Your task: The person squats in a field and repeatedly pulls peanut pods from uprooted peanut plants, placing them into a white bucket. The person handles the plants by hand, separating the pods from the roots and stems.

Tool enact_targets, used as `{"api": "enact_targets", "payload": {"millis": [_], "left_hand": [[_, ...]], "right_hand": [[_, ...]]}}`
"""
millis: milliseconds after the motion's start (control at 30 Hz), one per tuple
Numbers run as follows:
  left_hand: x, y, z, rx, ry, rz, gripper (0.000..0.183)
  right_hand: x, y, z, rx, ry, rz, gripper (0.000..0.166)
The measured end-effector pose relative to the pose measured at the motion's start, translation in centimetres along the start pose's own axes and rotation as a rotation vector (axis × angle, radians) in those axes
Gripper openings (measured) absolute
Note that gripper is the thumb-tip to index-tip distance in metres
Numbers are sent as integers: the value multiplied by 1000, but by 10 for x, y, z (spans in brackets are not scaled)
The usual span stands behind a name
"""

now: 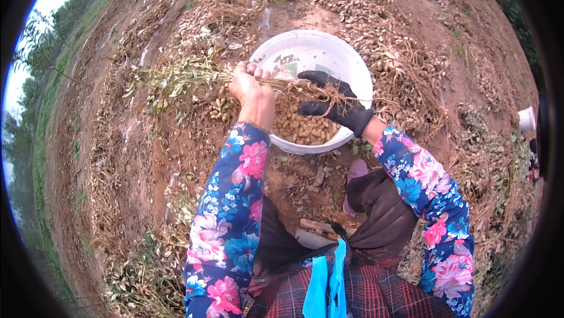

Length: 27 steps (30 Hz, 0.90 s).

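My bare left hand (252, 91) is closed around the stems of a dried peanut plant (185, 75), whose leafy tops stick out to the left. The plant lies across the left side and middle of a round white plastic tub (326, 38). My right hand (332, 99), in a black glove, is at the root end over the tub, thumb and fingers spread apart around the roots; whether it grips them I cannot tell. Unshelled peanuts (304, 126) cover the tub's near part. More peanuts (220, 108) hang or lie just outside its left rim.
Rows of dried peanut plants (410, 71) lie on bare soil on both sides of the tub. My foot in a pink shoe (356, 172) is just below the rim. A piece of wood (321, 225) lies between my legs. A white container (526, 119) stands far right.
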<state>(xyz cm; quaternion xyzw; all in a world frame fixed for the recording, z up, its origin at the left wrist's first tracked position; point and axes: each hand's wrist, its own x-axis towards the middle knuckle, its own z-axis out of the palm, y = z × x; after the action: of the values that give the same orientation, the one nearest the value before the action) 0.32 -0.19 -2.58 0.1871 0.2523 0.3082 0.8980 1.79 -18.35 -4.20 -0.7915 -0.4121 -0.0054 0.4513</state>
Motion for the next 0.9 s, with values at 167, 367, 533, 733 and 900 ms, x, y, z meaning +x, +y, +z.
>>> {"api": "enact_targets", "payload": {"millis": [167,367,533,733,900], "left_hand": [[-2,0,-1,38,9,-1,12],[-7,2,6,121,-19,-23,19],[-5,10,9,-39,-302,-133,15],[-8,23,11,-149,-789,-291,19],[-8,27,17,-59,-815,-238,21]], "right_hand": [[5,-4,-8,-77,-202,81,36],[11,-1,-5,-95,-293,19,39],[7,-10,-18,335,-401,301,26],[-1,-22,-23,130,-292,-169,23],[-5,-48,-25,-358,-146,-202,17]]}}
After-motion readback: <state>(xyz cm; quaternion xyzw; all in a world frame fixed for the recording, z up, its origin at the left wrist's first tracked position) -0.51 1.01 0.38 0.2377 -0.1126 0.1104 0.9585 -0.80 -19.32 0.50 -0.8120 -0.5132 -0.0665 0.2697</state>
